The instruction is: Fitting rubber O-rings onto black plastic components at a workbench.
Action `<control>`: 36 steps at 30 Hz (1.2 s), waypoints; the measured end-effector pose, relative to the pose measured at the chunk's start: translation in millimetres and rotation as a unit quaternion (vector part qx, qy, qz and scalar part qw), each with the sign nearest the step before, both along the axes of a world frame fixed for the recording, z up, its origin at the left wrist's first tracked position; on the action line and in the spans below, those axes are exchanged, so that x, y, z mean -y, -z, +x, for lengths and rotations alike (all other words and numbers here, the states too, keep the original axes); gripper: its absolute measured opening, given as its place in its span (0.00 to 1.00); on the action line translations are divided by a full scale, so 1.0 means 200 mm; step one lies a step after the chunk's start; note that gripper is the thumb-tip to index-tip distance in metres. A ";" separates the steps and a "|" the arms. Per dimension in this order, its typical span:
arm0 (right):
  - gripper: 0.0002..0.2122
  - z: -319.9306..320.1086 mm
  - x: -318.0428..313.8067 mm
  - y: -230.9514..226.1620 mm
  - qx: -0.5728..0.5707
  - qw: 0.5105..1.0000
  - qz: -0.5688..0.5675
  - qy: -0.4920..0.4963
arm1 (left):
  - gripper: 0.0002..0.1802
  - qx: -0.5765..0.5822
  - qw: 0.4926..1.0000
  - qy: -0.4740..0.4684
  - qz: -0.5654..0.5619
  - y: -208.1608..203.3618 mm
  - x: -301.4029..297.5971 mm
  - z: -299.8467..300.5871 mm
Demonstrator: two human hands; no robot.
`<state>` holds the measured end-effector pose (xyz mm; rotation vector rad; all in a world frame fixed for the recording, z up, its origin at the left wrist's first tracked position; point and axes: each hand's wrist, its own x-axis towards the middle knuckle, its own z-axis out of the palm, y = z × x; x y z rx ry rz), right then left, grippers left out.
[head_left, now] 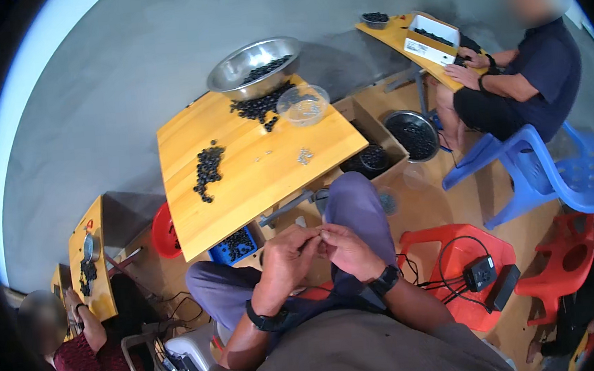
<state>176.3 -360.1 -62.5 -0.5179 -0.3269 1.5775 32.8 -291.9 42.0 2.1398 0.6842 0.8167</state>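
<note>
My left hand [286,262] and my right hand [348,249] meet over my lap, fingertips pinched together on a tiny part too small to make out. Both wrists wear black bands. In front of me stands a wooden table [269,180] with a pile of small black parts [208,170] at its left and a second black pile [258,108] at the far side. A steel bowl [254,66] with more black parts stands at the far edge, a clear plastic bowl [303,104] beside it. A few small silver bits [304,156] lie near the table's right edge.
A cardboard box [376,128] and a black bowl of parts [412,135] sit on the floor to the right. A seated person [516,73] works at another table. Red stool [453,257] with cables and chargers, blue chair [558,174], blue crate [236,245] under the table, another person [74,353] lower left.
</note>
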 end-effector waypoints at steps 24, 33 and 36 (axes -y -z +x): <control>0.12 0.24 -0.16 0.01 -0.060 0.995 0.073 -0.032 | 0.11 -0.159 0.901 -0.390 0.101 0.42 -1.15 -0.75; 0.13 0.22 -0.18 0.03 -0.029 0.997 0.064 -0.045 | 0.14 -0.242 0.873 -0.401 0.133 0.46 -1.29 -0.60; 0.13 0.23 -0.17 0.01 -0.021 0.997 0.065 -0.044 | 0.14 -0.235 0.881 -0.388 0.136 0.49 -1.31 -0.61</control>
